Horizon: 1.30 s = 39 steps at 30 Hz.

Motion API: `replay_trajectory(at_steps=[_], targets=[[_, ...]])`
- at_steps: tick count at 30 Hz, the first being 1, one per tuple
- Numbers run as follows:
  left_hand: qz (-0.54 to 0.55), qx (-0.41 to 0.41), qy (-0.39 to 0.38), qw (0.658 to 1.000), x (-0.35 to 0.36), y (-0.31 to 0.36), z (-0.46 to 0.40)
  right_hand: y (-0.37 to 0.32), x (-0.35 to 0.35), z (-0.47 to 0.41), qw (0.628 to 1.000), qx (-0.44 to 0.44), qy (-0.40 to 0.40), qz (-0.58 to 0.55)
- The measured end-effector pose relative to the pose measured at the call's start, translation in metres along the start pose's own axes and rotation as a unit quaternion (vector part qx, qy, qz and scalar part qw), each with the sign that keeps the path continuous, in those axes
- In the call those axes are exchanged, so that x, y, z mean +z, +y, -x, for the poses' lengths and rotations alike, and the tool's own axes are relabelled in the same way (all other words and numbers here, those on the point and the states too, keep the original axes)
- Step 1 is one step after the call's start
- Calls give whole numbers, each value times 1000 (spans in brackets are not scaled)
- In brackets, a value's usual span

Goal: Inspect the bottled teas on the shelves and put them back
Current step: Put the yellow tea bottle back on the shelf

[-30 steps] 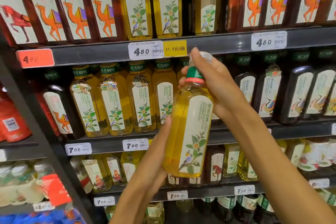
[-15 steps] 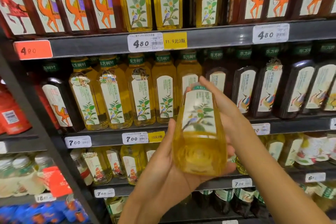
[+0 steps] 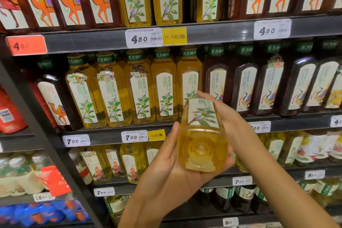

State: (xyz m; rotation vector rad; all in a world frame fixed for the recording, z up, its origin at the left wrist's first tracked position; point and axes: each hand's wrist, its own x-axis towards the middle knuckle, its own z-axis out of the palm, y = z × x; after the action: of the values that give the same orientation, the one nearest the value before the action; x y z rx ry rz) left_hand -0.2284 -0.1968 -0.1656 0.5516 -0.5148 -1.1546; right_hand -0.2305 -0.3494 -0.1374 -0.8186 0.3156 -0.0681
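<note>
A bottle (image 3: 201,135) of pale yellow tea lies tipped with its base toward the camera, held between both hands in front of the middle shelf (image 3: 185,132). The left hand (image 3: 172,168) cups it from below and the left, palm under the base, fingers curled up along its near side; the right hand (image 3: 224,114) wraps the far side, fingertips reaching over the top by the label. Both grips are closed round the bottle. The bottle is clear and squarish, its base showing moulded concentric rings, the liquid golden. Its cream label (image 3: 202,113) carries green leaves, an orange flower and a small bird; its text is blurred. Behind it, on the middle shelf, stand matching yellow bottles (image 3: 140,89) with green neck bands reading 东方树叶 and labels reading 陈皮白茶. To their right stand dark bottles (image 3: 244,87) with crane labels. The top shelf holds brown bottles with orange camel labels (image 3: 68,0). A price tag (image 3: 143,38) reads 4.80, beside a yellow tag (image 3: 174,36) reading 11.9元3瓶. Lower tags (image 3: 134,136) read 7.00, with one yellow slip (image 3: 156,135) reading 12元2瓶.
</note>
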Motion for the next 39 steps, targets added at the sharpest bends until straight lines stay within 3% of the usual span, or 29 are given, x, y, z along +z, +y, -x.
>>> replay_trajectory(at_steps=[1,4,8,11,15,20,26,31,34,36,39], targets=[[-46,34,29,998,-1,1,2,-3,2,3,1000,-10,1,-10],[-104,-56,27,993,-18,-1,9,-13,8,8,993,-113,-15,-30],[-276,-43,97,955,-29,1,21,-18,12,21,953,-284,-60,83],[-300,0,101,948,-30,-2,22,-17,19,31,926,-339,-63,155],[-362,120,114,918,-32,-3,12,-11,26,39,896,-344,-21,280],[-473,234,144,837,-42,-2,-3,0,23,46,831,-430,-58,349],[-562,309,190,743,-49,10,-19,-2,19,59,753,-454,-211,426],[-624,335,193,679,-45,23,-23,-4,14,61,730,-460,-234,447],[-628,299,175,697,-46,29,-18,-6,16,59,743,-469,-219,424],[-626,256,155,720,-46,30,-12,-8,18,55,775,-464,-195,381],[-566,209,127,787,-43,25,-5,-14,20,45,829,-445,-153,301]])
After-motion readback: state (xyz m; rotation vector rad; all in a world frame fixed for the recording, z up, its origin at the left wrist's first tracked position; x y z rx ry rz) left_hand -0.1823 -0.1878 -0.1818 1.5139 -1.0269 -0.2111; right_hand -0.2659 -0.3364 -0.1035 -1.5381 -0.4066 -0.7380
